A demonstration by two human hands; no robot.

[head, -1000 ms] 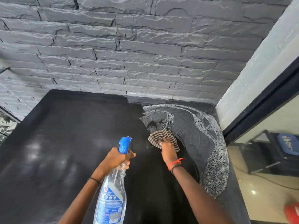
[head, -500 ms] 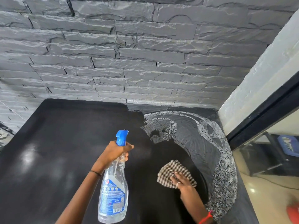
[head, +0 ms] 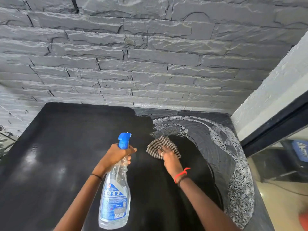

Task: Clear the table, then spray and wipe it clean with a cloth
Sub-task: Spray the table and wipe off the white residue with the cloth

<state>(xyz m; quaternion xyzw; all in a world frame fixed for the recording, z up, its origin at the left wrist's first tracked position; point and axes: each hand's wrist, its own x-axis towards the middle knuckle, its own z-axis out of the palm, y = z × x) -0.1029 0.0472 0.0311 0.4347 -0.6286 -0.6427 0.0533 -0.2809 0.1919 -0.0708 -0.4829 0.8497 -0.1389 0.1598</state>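
The black table (head: 63, 147) fills the lower part of the head view. My left hand (head: 116, 155) grips the neck of a clear spray bottle (head: 115, 195) with a blue trigger head, held above the table's middle. My right hand (head: 168, 157) presses a black-and-white checked cloth (head: 160, 145) flat on the tabletop, right of the bottle. A curved band of white foam (head: 240, 185) arcs from the back right corner along the right edge. The surface near the cloth looks dark and wet.
A grey rough stone wall (head: 150, 64) stands directly behind the table. A white wall edge with a black frame (head: 273, 129) rises on the right. Beyond the table's right edge are a tiled floor (head: 283, 204) and a blue object (head: 300, 150).
My right hand has slid the cloth from near me back up toward the far foam patch. The bottle in my left hand has barely moved.
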